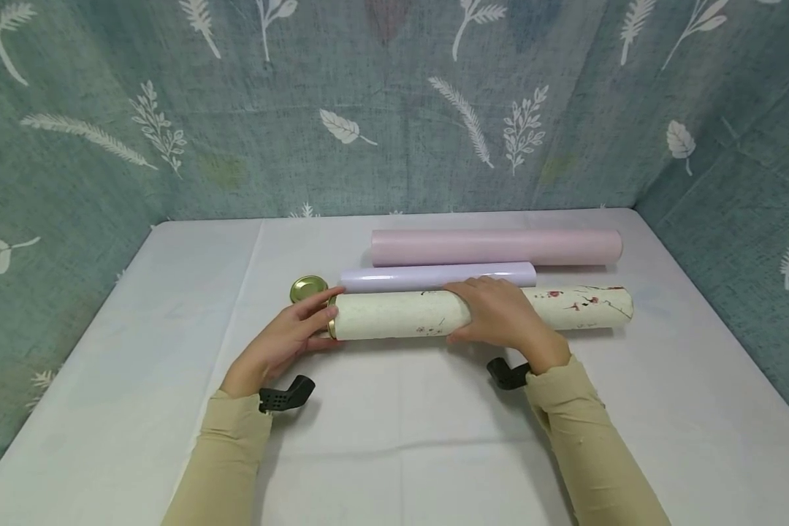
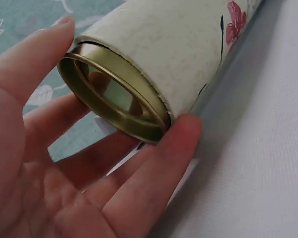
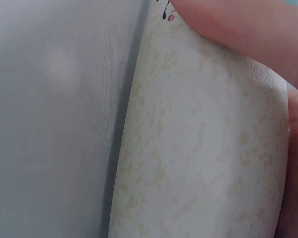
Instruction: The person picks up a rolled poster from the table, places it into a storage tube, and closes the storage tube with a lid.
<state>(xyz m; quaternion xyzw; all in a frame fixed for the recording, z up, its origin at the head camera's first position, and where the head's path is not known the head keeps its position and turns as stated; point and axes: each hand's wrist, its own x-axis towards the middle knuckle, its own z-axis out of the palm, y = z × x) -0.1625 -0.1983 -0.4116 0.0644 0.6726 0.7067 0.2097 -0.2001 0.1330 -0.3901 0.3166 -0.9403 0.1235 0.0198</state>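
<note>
A long cream cardboard tube (image 1: 394, 315) with red blossoms and dark twigs lies crosswise in front of the person. The right hand (image 1: 498, 310) grips it from above near its middle, thumb on the near side. At the tube's left end, the left hand (image 1: 288, 332) holds a gold metal lid (image 2: 151, 91), its thumb and fingers spread round the rim. In the left wrist view the lid's band partly shows outside the tube's edge, slightly askew. The right wrist view shows the mottled tube surface (image 3: 198, 144) under that hand; some of its fingers are hidden behind the tube.
Another round gold lid (image 1: 308, 288) lies flat just beyond the left hand. Behind the cream tube lie a thinner lavender tube (image 1: 434, 277) and, farther back, a thick pink tube (image 1: 496, 248). The white-covered table (image 1: 394, 424) meets a leaf-patterned curtain (image 1: 394, 161).
</note>
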